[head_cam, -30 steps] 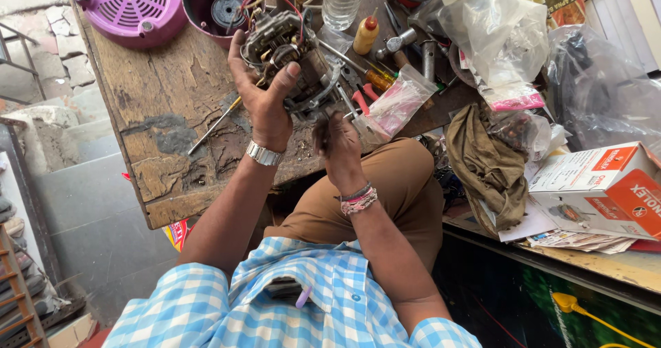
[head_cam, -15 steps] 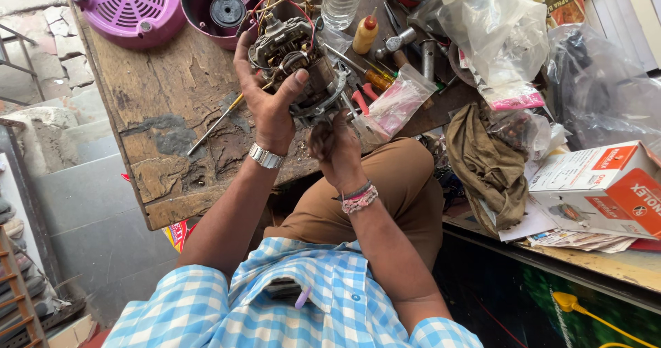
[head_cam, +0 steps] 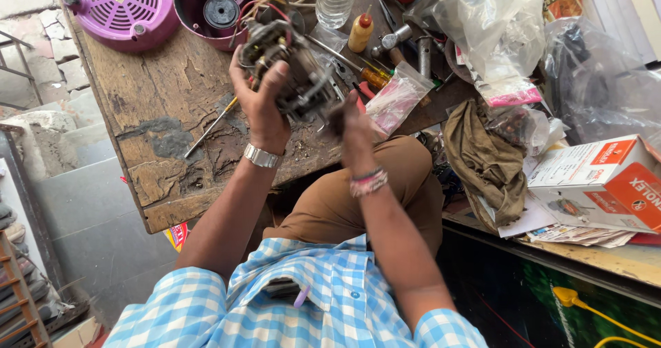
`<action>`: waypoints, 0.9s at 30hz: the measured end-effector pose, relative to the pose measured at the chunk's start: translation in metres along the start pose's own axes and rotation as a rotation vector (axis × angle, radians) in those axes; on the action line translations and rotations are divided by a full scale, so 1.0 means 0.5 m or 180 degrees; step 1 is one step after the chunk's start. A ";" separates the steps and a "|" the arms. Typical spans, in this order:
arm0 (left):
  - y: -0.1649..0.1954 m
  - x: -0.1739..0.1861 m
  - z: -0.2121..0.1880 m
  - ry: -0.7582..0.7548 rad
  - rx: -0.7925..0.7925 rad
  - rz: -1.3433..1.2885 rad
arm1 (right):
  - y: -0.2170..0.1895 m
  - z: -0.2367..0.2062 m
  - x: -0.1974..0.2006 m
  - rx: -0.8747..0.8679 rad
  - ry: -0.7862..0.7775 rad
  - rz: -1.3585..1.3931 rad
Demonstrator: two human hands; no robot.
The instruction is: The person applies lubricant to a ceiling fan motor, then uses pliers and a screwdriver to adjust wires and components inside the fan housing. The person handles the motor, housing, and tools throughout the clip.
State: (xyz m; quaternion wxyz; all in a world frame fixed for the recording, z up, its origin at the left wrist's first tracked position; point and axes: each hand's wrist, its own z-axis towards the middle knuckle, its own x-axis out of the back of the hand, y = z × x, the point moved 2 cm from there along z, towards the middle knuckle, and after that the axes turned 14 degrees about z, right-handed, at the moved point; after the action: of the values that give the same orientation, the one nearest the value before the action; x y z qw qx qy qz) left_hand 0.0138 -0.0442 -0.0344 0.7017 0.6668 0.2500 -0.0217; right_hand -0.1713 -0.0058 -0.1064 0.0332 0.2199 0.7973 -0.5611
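The left hand (head_cam: 265, 107) is wrapped around a wired motor assembly (head_cam: 289, 66), held up above the wooden counter (head_cam: 172, 114); the right hand (head_cam: 354, 131) is pressed against its lower side, fingers curled. Beyond, a screwdriver (head_cam: 210, 126) and a purple fan housing (head_cam: 127, 7) are seen.

Both arms are stretched forward and raised, bent slightly at the elbows. The left hand (head_cam: 265, 103) is held palm-up, its fingers curled in a clasp, a metal watch worn at the wrist. The right hand (head_cam: 354, 131) is lifted just beside it, fingers closed, beaded bands worn at its wrist.
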 end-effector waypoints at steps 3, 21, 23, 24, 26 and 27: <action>-0.026 0.018 0.013 0.0176 0.0591 -0.0191 | -0.089 0.089 0.008 0.1509 0.0397 -0.1677; -0.109 0.070 0.043 0.0401 0.2145 -0.1170 | -0.186 0.221 -0.041 0.2154 0.0851 -0.3023; -0.118 0.072 0.042 0.0450 0.2194 -0.1143 | -0.182 0.221 -0.045 0.2500 0.0715 -0.3020; -0.120 0.072 0.042 0.0457 0.2212 -0.1128 | -0.180 0.223 -0.048 0.2686 0.0658 -0.3007; -0.121 0.072 0.042 0.0446 0.2210 -0.1099 | -0.174 0.233 -0.055 0.2854 0.0711 -0.3211; -0.121 0.072 0.042 0.0449 0.2213 -0.1083 | -0.172 0.235 -0.061 0.2930 0.0732 -0.3314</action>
State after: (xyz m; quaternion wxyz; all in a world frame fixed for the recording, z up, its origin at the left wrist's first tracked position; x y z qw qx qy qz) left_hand 0.0302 -0.0597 -0.1046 0.4015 0.8136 0.3823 -0.1753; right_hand -0.2002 -0.1459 -0.0648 -0.4205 -0.1407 0.4789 -0.7576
